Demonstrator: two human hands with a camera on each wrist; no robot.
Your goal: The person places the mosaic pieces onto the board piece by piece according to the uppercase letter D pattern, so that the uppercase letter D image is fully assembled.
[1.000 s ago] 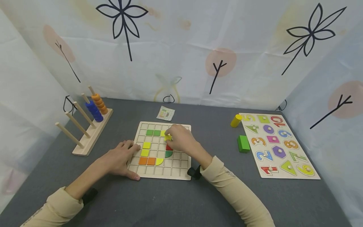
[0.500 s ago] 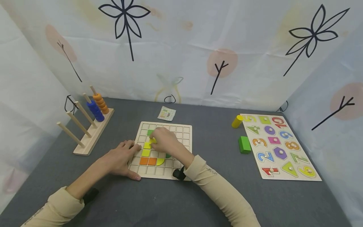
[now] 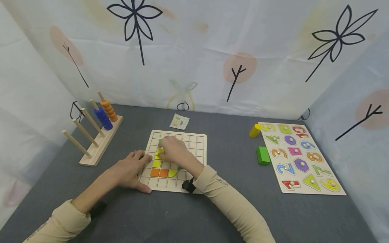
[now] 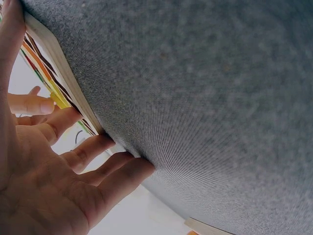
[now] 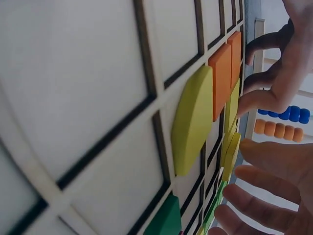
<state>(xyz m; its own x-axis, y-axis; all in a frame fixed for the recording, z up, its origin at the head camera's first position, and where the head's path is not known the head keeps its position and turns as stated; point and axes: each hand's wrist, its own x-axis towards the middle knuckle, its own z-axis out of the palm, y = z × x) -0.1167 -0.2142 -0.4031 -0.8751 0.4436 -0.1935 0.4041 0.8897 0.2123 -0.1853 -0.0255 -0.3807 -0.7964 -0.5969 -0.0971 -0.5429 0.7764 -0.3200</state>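
Observation:
A gridded wooden board (image 3: 199, 148) lies on the dark table. My left hand (image 3: 129, 170) rests at its left side, fingers extended along the edge and thumb near the front corner. Over the grid's upper left, my right hand (image 3: 174, 148) pinches a yellow tile (image 3: 159, 152), partly hidden by the fingers. Just below it sits another yellow tile (image 3: 156, 163). Orange tiles (image 3: 155, 172) and a yellow rounded tile (image 3: 172, 173) fill part of a lower row. In the right wrist view, a dark green tile (image 5: 166, 218) shows; my right hand covers other cells.
Behind the board lies a small pattern card (image 3: 179, 121). A peg stand (image 3: 101, 146) with blue and orange beads stands left. To the right are a yellow cylinder (image 3: 255, 130), a green block (image 3: 263, 155) and a number puzzle board (image 3: 285, 184).
My right hand has moved left across the board with the yellow tile, from the grid's upper middle to the yellow tiles at the left. My left hand has stayed in place.

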